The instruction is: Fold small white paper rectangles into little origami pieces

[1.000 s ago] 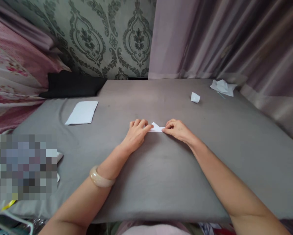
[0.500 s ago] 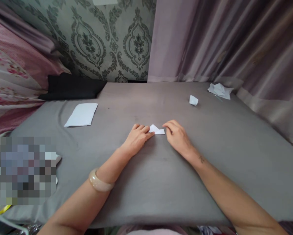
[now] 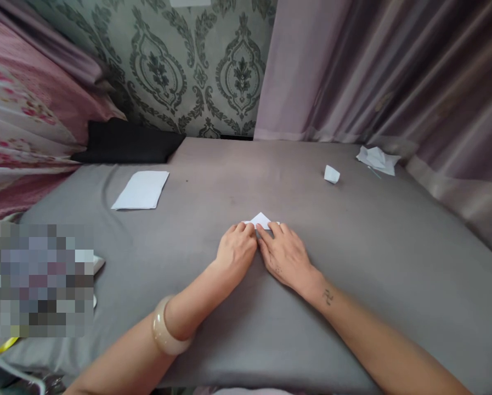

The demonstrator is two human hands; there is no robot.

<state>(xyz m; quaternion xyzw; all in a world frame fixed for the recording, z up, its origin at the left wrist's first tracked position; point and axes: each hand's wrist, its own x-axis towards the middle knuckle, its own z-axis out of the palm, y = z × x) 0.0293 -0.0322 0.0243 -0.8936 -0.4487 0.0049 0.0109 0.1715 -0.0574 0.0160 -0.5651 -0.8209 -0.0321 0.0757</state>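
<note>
A small folded piece of white paper (image 3: pixel 261 221) lies on the grey padded surface (image 3: pixel 352 263), its pointed corner toward the far side. My left hand (image 3: pixel 237 252) and my right hand (image 3: pixel 284 255) meet at its near edge, their fingertips resting on the paper and nearly touching. The fingers hide the lower part of the fold. A pale bangle (image 3: pixel 167 329) circles my left wrist.
A flat white paper sheet (image 3: pixel 141 190) lies to the left, a small white paper piece (image 3: pixel 332 174) farther right, and crumpled white paper (image 3: pixel 378 160) at the far right corner. A black cushion (image 3: pixel 126 142) sits by the patterned wall. A blurred patch (image 3: pixel 35 280) covers the lower left.
My right hand has moved left and come down onto the paper beside my left hand. The fingers of both hands now cover the paper's near edge.
</note>
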